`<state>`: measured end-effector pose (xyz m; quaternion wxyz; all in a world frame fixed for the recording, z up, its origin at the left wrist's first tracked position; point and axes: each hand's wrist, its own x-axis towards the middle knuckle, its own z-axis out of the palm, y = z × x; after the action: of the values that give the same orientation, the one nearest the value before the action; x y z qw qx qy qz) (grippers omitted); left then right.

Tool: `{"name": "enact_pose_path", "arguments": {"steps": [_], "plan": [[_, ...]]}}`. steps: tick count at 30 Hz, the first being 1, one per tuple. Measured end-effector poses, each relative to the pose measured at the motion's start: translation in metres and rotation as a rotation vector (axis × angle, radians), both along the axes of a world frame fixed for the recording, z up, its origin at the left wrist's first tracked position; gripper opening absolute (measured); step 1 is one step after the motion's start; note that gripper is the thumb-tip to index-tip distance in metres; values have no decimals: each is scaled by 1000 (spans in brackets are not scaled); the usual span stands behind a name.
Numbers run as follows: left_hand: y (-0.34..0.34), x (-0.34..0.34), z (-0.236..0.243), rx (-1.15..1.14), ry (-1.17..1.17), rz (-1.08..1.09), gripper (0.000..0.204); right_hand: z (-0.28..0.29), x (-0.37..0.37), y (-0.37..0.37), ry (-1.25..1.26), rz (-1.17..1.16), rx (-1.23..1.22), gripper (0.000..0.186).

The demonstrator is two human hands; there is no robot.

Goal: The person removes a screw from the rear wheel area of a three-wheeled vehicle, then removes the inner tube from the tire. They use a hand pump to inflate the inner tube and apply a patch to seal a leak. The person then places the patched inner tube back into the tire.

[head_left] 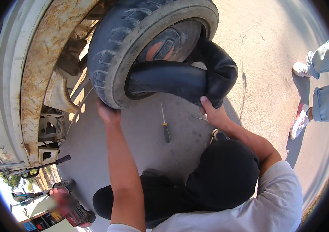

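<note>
A worn black tyre (115, 83) on a wheel with a dusty hub (164, 44) fills the upper middle, beside the vehicle. From the wheel's opening on the near side, a black rubber inner tube (172, 75) bulges out in a folded loop. My right hand (213, 112) is closed on the lower end of that loop, thumb on top. Against the tyre's lower left edge, my left hand (108, 113) grips the tread, its fingers mostly hidden behind it. On the ground below lies a screwdriver (166, 129) with a dark handle and yellow collar.
At the left stands a white vehicle body (7, 96) with a rusty wheel arch (42, 65) and exposed metal parts. A person in jeans and white shoes (300, 69) stands at the right. A red motorbike (69, 207) is at the lower left. My bent knees are below the wheel.
</note>
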<state>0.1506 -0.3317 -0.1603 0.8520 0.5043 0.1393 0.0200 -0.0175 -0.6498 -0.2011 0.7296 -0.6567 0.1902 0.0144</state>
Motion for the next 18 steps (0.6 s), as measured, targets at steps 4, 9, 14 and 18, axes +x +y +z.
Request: {"name": "enact_pose_path", "arguments": {"steps": [4, 9, 14, 18], "plan": [[-9, -7, -3, 78, 42, 63, 55, -39, -27, -71, -50, -183, -59, 39], [-12, -9, -19, 29, 40, 95, 54, -69, 31, -52, -470, -108, 645, 44], [-12, -3, -1, 68, -12, 77, 52, -44, 63, 56, -535, 412, 214, 85], [-7, -1, 23, 170, -133, 27, 50, 25, 120, 106, -478, 284, 24, 66]]}}
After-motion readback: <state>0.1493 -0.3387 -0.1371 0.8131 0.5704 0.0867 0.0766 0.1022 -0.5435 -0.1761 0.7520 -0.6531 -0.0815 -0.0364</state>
